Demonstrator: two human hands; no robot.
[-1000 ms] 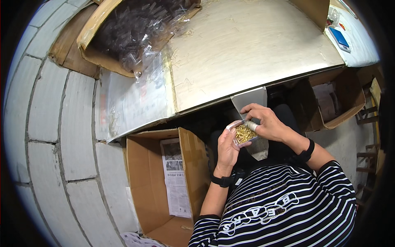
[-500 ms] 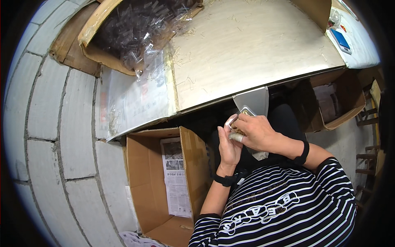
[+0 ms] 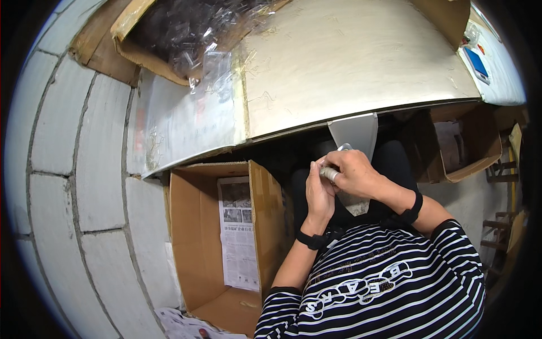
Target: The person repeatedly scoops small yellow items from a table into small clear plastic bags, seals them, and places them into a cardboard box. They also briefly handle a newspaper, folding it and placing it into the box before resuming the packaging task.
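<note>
My two hands meet above my lap, just below the table's front edge. My left hand [image 3: 320,198] is upright, its fingers closed around a small clear plastic case that is now nearly all hidden. My right hand [image 3: 357,175] bends over it from the right, its fingertips pinched against the left fingers; what they hold is hidden. A white wrap [image 3: 329,174] covers one of my right fingers. Behind the right knuckles the rim of a clear container [image 3: 344,147] shows.
The pale table [image 3: 350,73] bears scattered thin gold wire pieces [image 3: 261,100]. A carton of clear plastic cases [image 3: 195,37] stands far left. An open carton [image 3: 189,243] lined with newspaper stands left of my legs, another carton [image 3: 466,138] right. A blue-topped scale [image 3: 477,63] lies far right.
My right hand has closed in over the left, hiding the clear case and the gold pieces seen between the fingers before. The whole view has shifted slightly.
</note>
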